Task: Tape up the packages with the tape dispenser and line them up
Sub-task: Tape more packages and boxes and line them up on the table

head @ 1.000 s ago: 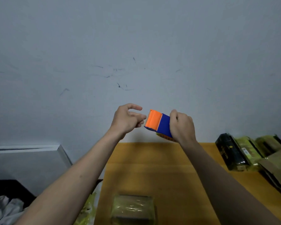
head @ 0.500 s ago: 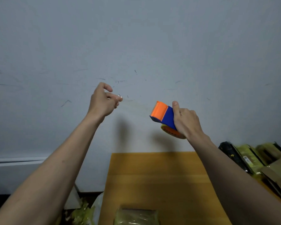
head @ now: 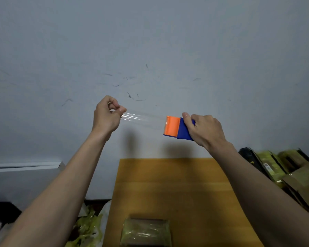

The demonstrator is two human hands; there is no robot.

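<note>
My right hand (head: pixel 204 130) grips an orange and blue tape dispenser (head: pixel 176 128), held up in the air before the wall. A strip of clear tape (head: pixel 143 118) stretches from its orange end leftward to my left hand (head: pixel 106 115), which pinches the free end between thumb and fingers. Below, near the front of the wooden table (head: pixel 177 189), lies a package (head: pixel 146 232) wrapped in yellowish film. Several more packages (head: pixel 273 166), dark and yellow-green, lie side by side at the table's right edge.
A grey wall (head: pixel 150 50) with scuff marks fills the background. A white box (head: pixel 25 177) stands at the left, beside the table. Crumpled yellow-green plastic (head: pixel 87 229) lies by the table's left side. Brown cardboard (head: pixel 307 182) sits at the far right.
My left hand took the tape end at the dispenser and pulled it away to the left, drawing out a strip. Both hands have now come lower, and the dispenser tilted more level.
</note>
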